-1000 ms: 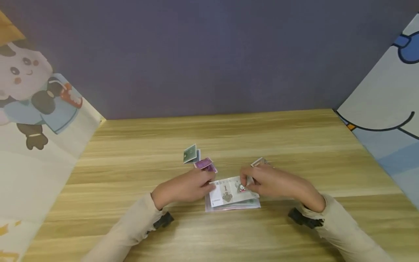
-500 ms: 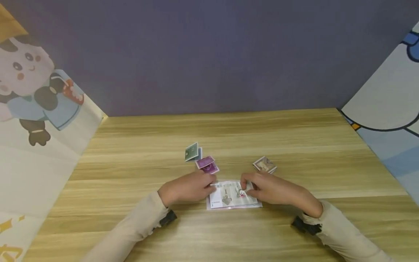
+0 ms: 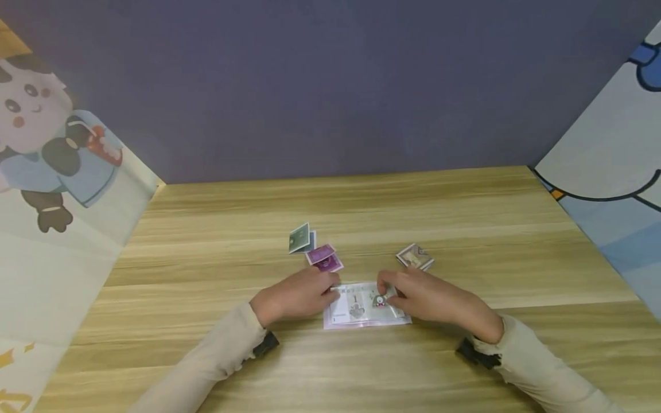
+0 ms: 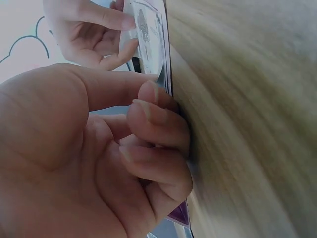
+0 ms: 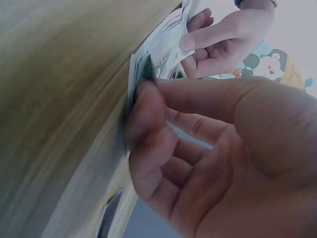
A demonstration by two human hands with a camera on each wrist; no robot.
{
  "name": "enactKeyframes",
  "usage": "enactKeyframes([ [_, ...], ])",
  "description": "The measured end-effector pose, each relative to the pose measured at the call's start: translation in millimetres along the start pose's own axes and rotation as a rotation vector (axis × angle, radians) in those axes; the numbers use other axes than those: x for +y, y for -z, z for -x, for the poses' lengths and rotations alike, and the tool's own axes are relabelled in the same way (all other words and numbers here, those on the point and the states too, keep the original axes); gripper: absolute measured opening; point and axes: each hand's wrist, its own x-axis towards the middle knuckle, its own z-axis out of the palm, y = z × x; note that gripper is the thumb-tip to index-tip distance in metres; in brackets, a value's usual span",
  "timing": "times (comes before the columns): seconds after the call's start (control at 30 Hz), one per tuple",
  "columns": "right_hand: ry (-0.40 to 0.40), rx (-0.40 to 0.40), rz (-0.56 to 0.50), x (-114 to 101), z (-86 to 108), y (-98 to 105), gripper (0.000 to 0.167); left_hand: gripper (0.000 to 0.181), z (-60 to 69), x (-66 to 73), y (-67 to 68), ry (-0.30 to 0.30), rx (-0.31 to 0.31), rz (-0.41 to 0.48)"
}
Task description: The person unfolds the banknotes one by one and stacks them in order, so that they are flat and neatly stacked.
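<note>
A stack of play banknotes (image 3: 356,316) lies on the wooden table, its top note white-grey with a figure 1 and cartoon prints. At its left end, my left hand (image 3: 302,293) pinches the notes between thumb and curled fingers. My right hand (image 3: 434,295) pinches the right end; in the right wrist view, a dark green note edge (image 5: 148,69) stands up at the thumb tip. How many notes either hand pinches is hidden by the fingers. In the left wrist view, the left hand's fingers (image 4: 158,124) curl down against the tabletop beside the stack.
Just beyond the left hand lie a folded purple note (image 3: 324,258) and a folded green note (image 3: 302,238). Past the right hand is a folded brownish note (image 3: 415,257). A dark wall (image 3: 341,92) rises behind the table (image 3: 361,206), with cartoon-printed panels at both sides.
The top note, whose front edge was lifted off the stack a second ago, now lies down on it. My right hand has shifted slightly, uncovering more of the brownish note.
</note>
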Motion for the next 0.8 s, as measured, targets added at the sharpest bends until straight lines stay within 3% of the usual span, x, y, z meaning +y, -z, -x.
enactKeyframes([
  [0.3, -0.015, 0.059, 0.126, -7, 3.3, -2, 0.013, 0.027, 2.8, -3.4, 1.4, 0.118, -0.018, 0.073],
  [0.47, -0.013, 0.058, 0.126, -8, 2.2, -4, 0.011, 0.036, 3.8, -7.3, 5.0, 0.067, -0.036, 0.071],
  [0.8, -0.022, 0.050, 0.128, -7, 2.9, -4, 0.009, 0.031, 5.5, -9.2, 10.2, 0.020, -0.090, 0.092],
])
